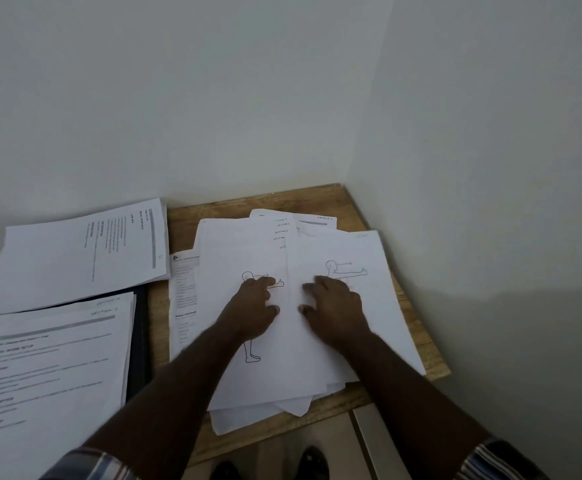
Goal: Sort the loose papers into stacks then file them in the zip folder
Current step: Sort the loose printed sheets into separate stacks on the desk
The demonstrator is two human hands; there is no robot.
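at the far left a stack of printed pages [47, 362] lies on top of a dark zip folder [140, 344], whose edge shows along the stack's right side; what is inside the folder cannot be told. behind it lies a second paper stack [75, 258], turned sideways. further right, on the wooden table [320, 197], sits a loose pile of papers [248, 251] fanned unevenly, with figure drawings on the top sheets. the left hand [253, 308] rests on one drawing sheet, fingers loosely bent and pressing down. just beside it the right hand [334, 306] presses the neighbouring sheet [348, 258], fingers spread. neither hand pinches anything.
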